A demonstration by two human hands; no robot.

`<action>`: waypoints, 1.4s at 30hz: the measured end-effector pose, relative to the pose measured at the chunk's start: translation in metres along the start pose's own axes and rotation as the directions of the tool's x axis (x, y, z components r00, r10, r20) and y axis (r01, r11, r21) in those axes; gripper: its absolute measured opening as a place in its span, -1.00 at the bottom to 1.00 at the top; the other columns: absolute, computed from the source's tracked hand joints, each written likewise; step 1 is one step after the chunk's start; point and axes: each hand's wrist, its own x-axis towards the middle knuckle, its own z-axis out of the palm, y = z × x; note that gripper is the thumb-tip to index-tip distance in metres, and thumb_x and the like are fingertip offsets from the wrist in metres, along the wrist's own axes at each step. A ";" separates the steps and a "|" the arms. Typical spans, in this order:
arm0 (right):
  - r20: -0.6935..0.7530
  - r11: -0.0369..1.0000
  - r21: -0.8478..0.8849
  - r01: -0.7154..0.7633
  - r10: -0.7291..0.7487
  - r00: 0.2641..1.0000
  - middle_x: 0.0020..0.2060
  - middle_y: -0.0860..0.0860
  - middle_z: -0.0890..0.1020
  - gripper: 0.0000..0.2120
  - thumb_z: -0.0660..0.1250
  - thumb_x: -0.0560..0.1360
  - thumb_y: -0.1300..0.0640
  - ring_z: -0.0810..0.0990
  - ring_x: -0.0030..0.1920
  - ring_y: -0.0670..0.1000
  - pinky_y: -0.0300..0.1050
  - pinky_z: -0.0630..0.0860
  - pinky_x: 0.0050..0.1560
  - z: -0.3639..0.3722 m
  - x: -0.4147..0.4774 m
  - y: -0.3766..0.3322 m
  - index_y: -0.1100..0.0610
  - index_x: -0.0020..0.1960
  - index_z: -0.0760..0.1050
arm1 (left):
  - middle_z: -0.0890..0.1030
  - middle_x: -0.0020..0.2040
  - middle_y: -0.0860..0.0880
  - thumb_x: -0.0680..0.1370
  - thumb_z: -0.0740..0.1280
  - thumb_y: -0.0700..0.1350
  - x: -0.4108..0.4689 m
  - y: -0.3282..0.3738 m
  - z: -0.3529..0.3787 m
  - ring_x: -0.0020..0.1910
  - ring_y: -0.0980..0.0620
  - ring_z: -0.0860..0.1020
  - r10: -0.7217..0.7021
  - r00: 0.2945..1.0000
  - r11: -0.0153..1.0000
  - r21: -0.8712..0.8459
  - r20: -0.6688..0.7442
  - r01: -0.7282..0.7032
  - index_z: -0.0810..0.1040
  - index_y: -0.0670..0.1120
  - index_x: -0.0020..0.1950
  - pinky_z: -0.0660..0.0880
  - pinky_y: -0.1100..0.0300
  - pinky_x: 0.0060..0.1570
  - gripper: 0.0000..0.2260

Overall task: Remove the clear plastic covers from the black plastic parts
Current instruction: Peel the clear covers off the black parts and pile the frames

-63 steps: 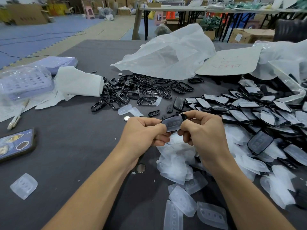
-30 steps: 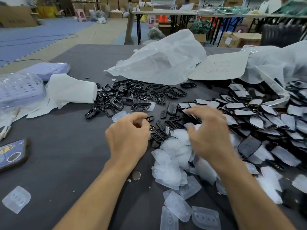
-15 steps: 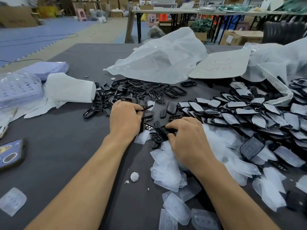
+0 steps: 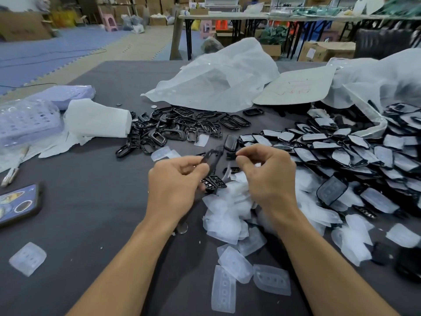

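Black part: a thin, dark, openwork piece (image 4: pixel 211 158) is being held up just above the worktop (image 4: pixel 91 213), between the two hands. It is smeared by motion, so I cannot tell whether a cover is clinging to it.
Left hand: the left hand (image 4: pixel 176 188) is pinching the black part's lower end between thumb and curled fingers.
Right hand: the right hand (image 4: pixel 270 179) is hovering just beside the part's upper end, thumb and forefinger drawn together. I cannot tell whether they are gripping anything.
Risk: the slender part is likely flexing easily, so a hard tug may be bending or snapping it. A slick film may be slipping from the pinch, or a stripped piece may be dropping into the wrong heap.
Clear covers: milky, soft-looking rounded rectangles with small moulded holes (image 4: pixel 227 213) are lying heaped under the hands and spreading toward the near edge.
Covered parts: flat glossy black shells under cloudy film (image 4: pixel 341 151) are overlapping like scales to the right.
Bare frames: hollow black loops (image 4: pixel 182 126) are lying tangled beyond the hands.
Worktop: the matte dark grey surface is also carrying a phone (image 4: pixel 18 206) at the left.
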 end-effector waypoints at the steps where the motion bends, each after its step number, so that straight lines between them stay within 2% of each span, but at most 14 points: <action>1: -0.008 0.999 0.038 -0.007 0.007 1.000 -0.31 -0.17 0.71 -0.88 0.50 0.50 0.20 0.68 -0.26 -0.16 -0.25 0.61 -0.17 -0.002 0.000 -0.001 -0.01 -0.13 0.72 | 0.71 -0.38 0.00 0.44 0.54 0.04 -0.004 0.000 -0.001 -0.41 -0.02 0.69 -0.025 1.000 0.999 -0.023 0.011 0.025 0.73 0.26 -0.10 0.69 0.00 -0.29 -0.90; 3: 0.005 0.990 0.135 -0.036 0.036 0.999 -0.34 -0.11 0.71 -0.86 0.48 0.52 0.24 0.67 -0.34 -0.12 -0.31 0.54 -0.28 -0.005 0.000 -0.002 0.02 -0.14 0.70 | 0.70 -0.38 -0.02 0.43 0.55 0.07 -0.009 0.003 -0.002 -0.45 -0.03 0.67 -0.055 0.998 0.997 -0.045 0.020 0.056 0.73 0.25 -0.09 0.63 0.08 -0.40 -0.90; 5: 0.039 0.966 0.245 -0.084 0.076 0.996 -0.36 -0.01 0.70 -0.86 0.46 0.53 0.28 0.68 -0.39 -0.03 -0.31 0.51 -0.35 -0.005 -0.001 -0.004 0.07 -0.14 0.68 | 0.71 -0.36 -0.02 0.48 0.56 -0.03 -0.006 0.005 -0.001 -0.46 0.00 0.66 -0.091 0.996 0.992 -0.086 0.000 0.091 0.76 0.17 -0.12 0.57 0.19 -0.46 -0.92; 8: 0.109 0.909 0.381 -0.170 0.138 0.984 -0.36 0.07 0.70 -0.88 0.45 0.54 0.31 0.69 -0.40 0.07 -0.20 0.54 -0.37 -0.003 -0.001 -0.006 0.12 -0.09 0.67 | 0.72 -0.33 -0.05 0.55 0.50 -0.23 0.003 0.008 0.001 -0.45 0.05 0.65 -0.184 0.983 0.960 -0.216 -0.013 0.176 0.75 -0.06 -0.08 0.58 0.25 -0.42 -0.92; 11: 0.183 0.859 0.452 -0.242 0.177 0.967 -0.37 0.09 0.69 -0.85 0.40 0.56 0.36 0.70 -0.38 0.08 -0.20 0.58 -0.35 0.002 -0.001 -0.005 0.14 0.01 0.66 | 0.74 -0.29 -0.07 0.58 0.42 -0.33 0.008 0.010 0.003 -0.34 0.01 0.71 -0.231 0.972 0.906 -0.356 0.034 0.228 0.68 -0.10 -0.01 0.62 0.26 -0.33 -0.86; 15: 0.308 0.839 0.458 -0.293 0.159 0.938 -0.35 0.03 0.69 -0.72 0.33 0.58 0.39 0.70 -0.36 0.06 -0.20 0.60 -0.31 0.008 -0.002 -0.004 0.06 0.10 0.66 | 0.76 -0.21 -0.10 0.59 0.40 -0.34 0.011 0.012 0.006 -0.28 0.02 0.74 -0.215 0.969 0.870 -0.427 0.123 0.247 0.66 -0.13 0.06 0.62 0.28 -0.30 -0.86; 17: 0.343 0.841 0.455 -0.294 0.139 0.929 -0.37 0.01 0.68 -0.68 0.32 0.59 0.41 0.68 -0.38 0.04 -0.21 0.59 -0.32 0.009 -0.002 -0.004 0.02 0.08 0.67 | 0.76 -0.20 -0.11 0.58 0.41 -0.32 0.012 0.014 0.008 -0.31 0.05 0.73 -0.209 0.965 0.858 -0.445 0.155 0.257 0.67 -0.16 0.08 0.61 0.29 -0.32 -0.88; 23: 0.295 0.852 0.447 -0.273 0.148 0.944 -0.37 0.08 0.65 -0.75 0.38 0.55 0.40 0.58 -0.40 0.02 -0.22 0.48 -0.37 0.010 0.000 -0.005 0.09 0.04 0.68 | 0.73 -0.29 -0.08 0.48 0.49 -0.21 0.013 0.016 0.005 -0.36 0.09 0.69 -0.274 0.947 0.793 -0.518 0.168 0.321 0.68 -0.15 -0.07 0.59 0.33 -0.38 -0.95; 28: 0.370 0.762 0.541 -0.354 0.163 0.915 -0.36 0.06 0.65 -0.75 0.35 0.55 0.45 0.62 -0.40 0.02 -0.23 0.56 -0.35 0.008 -0.001 -0.010 0.13 -0.04 0.67 | 0.75 -0.21 -0.11 0.54 0.44 -0.19 0.012 0.017 0.003 -0.35 0.11 0.68 -0.271 0.942 0.781 -0.528 0.197 0.335 0.66 -0.17 -0.04 0.59 0.33 -0.37 -0.94; 32: 0.405 0.703 0.585 -0.404 0.178 0.897 -0.36 0.10 0.67 -0.78 0.30 0.56 0.48 0.68 -0.36 0.03 -0.20 0.62 -0.31 0.007 -0.002 -0.010 0.20 0.04 0.56 | 0.76 -0.20 -0.11 0.58 0.40 -0.23 0.010 0.019 0.004 -0.32 0.10 0.70 -0.267 0.939 0.774 -0.532 0.218 0.344 0.65 -0.17 -0.03 0.59 0.33 -0.36 -0.96; 35: 0.425 0.693 0.588 -0.417 0.174 0.888 -0.31 0.17 0.68 -0.68 0.27 0.58 0.48 0.68 -0.34 0.05 -0.18 0.62 -0.30 0.006 -0.001 -0.010 0.16 0.20 0.57 | 0.76 -0.20 -0.11 0.61 0.38 -0.23 0.009 0.020 0.004 -0.31 0.09 0.71 -0.261 0.936 0.776 -0.525 0.238 0.350 0.65 -0.17 -0.03 0.60 0.32 -0.36 -0.93; 36: 0.424 0.693 0.588 -0.416 0.173 0.889 -0.30 0.18 0.69 -0.67 0.27 0.58 0.47 0.68 -0.35 0.04 -0.18 0.62 -0.31 0.006 0.000 -0.011 0.14 0.18 0.61 | 0.75 -0.21 -0.12 0.61 0.37 -0.23 0.009 0.020 0.004 -0.32 0.08 0.71 -0.257 0.935 0.777 -0.523 0.243 0.350 0.66 -0.16 -0.03 0.60 0.31 -0.36 -0.93; 39: 0.413 0.698 0.581 -0.420 0.192 0.890 -0.30 0.18 0.71 -0.67 0.27 0.61 0.43 0.68 -0.40 0.04 -0.18 0.61 -0.36 0.008 0.000 -0.013 0.08 -0.05 0.71 | 0.75 -0.21 -0.13 0.60 0.37 -0.22 0.009 0.020 0.004 -0.34 0.08 0.70 -0.252 0.934 0.775 -0.526 0.253 0.351 0.67 -0.17 -0.01 0.59 0.31 -0.37 -0.92; 42: 0.365 0.707 0.572 -0.417 0.236 0.901 -0.28 0.19 0.72 -0.77 0.30 0.61 0.38 0.67 -0.42 0.03 -0.18 0.60 -0.37 0.009 0.000 -0.013 0.16 -0.02 0.69 | 0.75 -0.20 -0.14 0.61 0.37 -0.23 0.009 0.020 0.004 -0.36 0.09 0.70 -0.253 0.935 0.782 -0.516 0.250 0.350 0.67 -0.17 -0.02 0.59 0.31 -0.38 -0.91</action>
